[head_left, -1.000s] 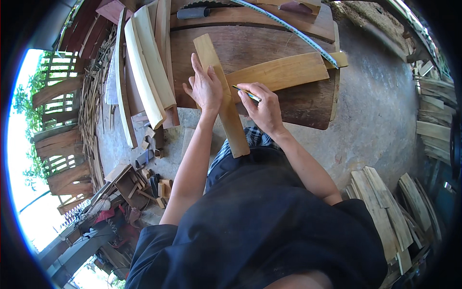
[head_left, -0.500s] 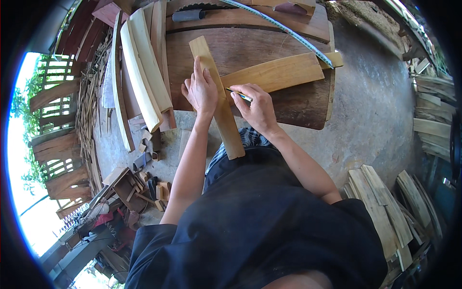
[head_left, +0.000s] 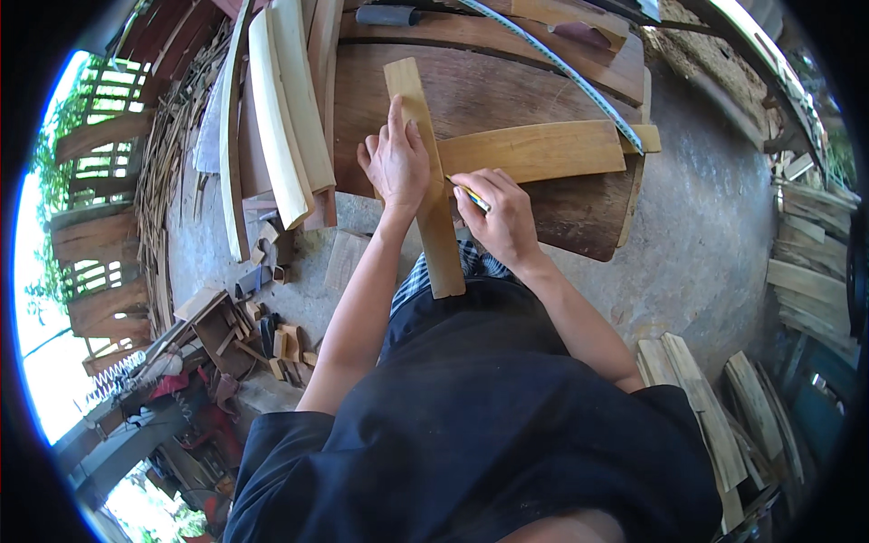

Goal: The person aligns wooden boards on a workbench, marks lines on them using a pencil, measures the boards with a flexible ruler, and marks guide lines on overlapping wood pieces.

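Observation:
A long narrow wooden board (head_left: 440, 246) runs from the tabletop back to my waist. My left hand (head_left: 399, 172) lies on its upper part, index finger stretched along the wood and thumb apart. In my right hand (head_left: 503, 217) a pencil (head_left: 474, 198) is pinched, its tip at the board's right edge. That spot is beside the place where a second, slightly curved board (head_left: 543, 149) meets the first. Whether the second board passes underneath, I cannot tell. A pale tape measure (head_left: 579, 80) stretches across the table to the second board's far right end.
The dark wooden table (head_left: 579, 213) carries a grey curved piece (head_left: 386, 15) at the back. Long pale curved boards (head_left: 288, 118) lean along its left side. Wood offcuts (head_left: 288, 342) lie on the floor at left. Stacked planks (head_left: 692, 398) stand at lower right.
My view has turned a little, so the table and boards appear shifted right. The pencil tilts slightly more steeply at the board's edge. My left hand stays on the board.

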Tool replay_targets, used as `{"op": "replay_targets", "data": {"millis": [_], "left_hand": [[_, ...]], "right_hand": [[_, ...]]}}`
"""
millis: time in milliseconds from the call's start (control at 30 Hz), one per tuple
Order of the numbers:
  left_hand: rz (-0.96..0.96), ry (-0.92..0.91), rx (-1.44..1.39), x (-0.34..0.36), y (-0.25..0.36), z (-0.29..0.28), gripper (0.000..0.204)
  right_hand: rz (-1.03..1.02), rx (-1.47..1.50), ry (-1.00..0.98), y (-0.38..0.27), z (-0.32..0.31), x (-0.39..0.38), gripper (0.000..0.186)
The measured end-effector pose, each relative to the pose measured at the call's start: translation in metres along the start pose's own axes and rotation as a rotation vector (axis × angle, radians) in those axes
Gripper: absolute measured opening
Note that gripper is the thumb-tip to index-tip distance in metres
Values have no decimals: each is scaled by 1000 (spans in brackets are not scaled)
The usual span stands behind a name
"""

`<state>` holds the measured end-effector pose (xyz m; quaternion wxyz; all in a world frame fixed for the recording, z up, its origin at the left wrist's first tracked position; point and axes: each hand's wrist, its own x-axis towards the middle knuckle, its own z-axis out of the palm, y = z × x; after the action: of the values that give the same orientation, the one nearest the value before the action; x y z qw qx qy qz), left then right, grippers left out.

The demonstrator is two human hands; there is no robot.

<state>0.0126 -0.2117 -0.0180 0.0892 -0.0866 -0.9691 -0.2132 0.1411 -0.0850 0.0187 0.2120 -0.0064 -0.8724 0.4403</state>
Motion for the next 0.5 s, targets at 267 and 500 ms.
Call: {"op": "replay_targets", "data": {"millis": [267, 500], "left_hand": [[27, 16, -4, 0, 2, 2, 52], [8, 23, 3, -1, 1, 0, 51]], "right_hand": [[-16, 35, 92, 9, 15, 31, 17], [0, 46, -37, 0, 0, 9, 14]]}}
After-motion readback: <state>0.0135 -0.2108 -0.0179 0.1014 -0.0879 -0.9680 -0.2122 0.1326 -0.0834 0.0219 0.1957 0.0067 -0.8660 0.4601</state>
